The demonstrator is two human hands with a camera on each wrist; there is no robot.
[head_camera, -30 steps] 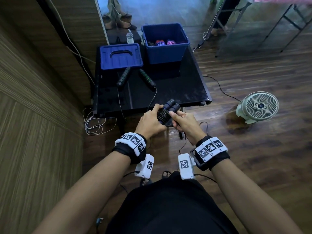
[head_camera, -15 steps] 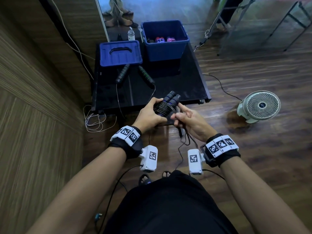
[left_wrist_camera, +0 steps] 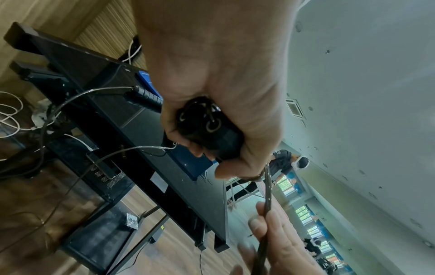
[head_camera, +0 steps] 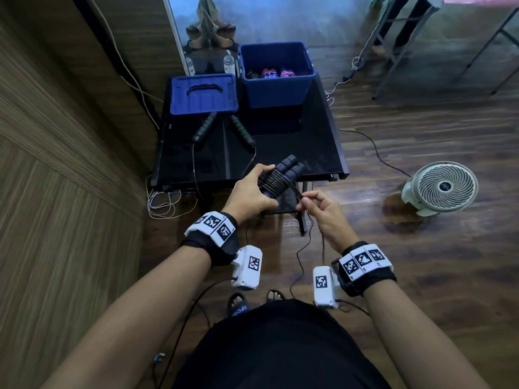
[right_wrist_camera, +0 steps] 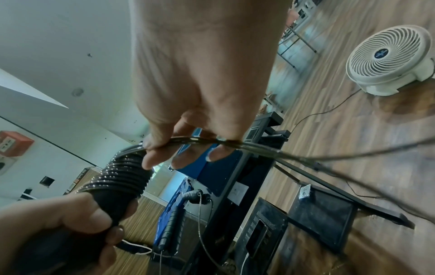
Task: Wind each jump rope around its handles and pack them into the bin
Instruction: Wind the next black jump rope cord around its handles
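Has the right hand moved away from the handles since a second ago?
Yes. The right hand, pinching the rope, has drawn back from the handles, toward the person and away from the table edge.

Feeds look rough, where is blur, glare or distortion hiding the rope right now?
Head view: sharp, wide-angle bending at the edges; glossy black table mirrors the bin. Left wrist view: left hand fills the frame, right fingers blurred. Right wrist view: rope streaks with motion blur past the right hand; coils carry glints.

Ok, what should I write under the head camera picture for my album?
Left hand holds two jump-rope handles while right hand winds the rope around them.
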